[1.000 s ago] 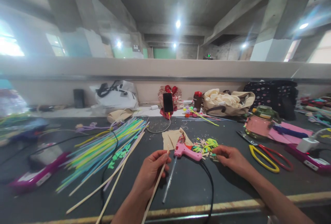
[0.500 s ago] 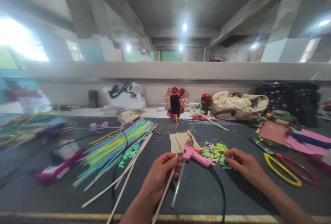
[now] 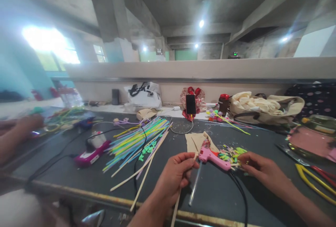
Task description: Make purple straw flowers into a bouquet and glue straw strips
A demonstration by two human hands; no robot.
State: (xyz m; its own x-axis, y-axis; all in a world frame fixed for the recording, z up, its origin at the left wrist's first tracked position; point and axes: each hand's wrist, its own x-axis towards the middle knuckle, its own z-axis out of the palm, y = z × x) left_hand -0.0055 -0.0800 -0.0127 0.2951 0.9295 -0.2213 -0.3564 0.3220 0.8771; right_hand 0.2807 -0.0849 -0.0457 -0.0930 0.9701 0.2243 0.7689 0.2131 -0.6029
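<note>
My left hand [image 3: 176,172], fingers closed, pinches a long cream pipe cleaner [image 3: 176,206] near its upper end. A pink glue gun [image 3: 215,158] lies just right of these fingertips, with a clear glue stick [image 3: 194,186] sticking out of it toward the table's front edge. Its nozzle end rests on a beige cloth piece [image 3: 193,143]. Over a pile of short yellow, green, pink and cream pipe cleaner pieces [image 3: 228,151], my right hand [image 3: 258,167] has thumb and forefinger together at a short cream piece [image 3: 235,164]. Its fingertips partly hide the pile.
Long coloured pipe cleaners [image 3: 139,143] and green cut pieces [image 3: 147,150] lie left. Further left are a purple power strip [image 3: 91,153] with black cables and another person's hand [image 3: 28,120]. Yellow-and-red-handled scissors [image 3: 312,178] lie right. A propped phone [image 3: 190,104] stands at the back.
The whole view has turned left, so everything sits further right; another person's hand now shows. My left hand still holds the cream pipe cleaner. My right hand's fingers remain at the pile.
</note>
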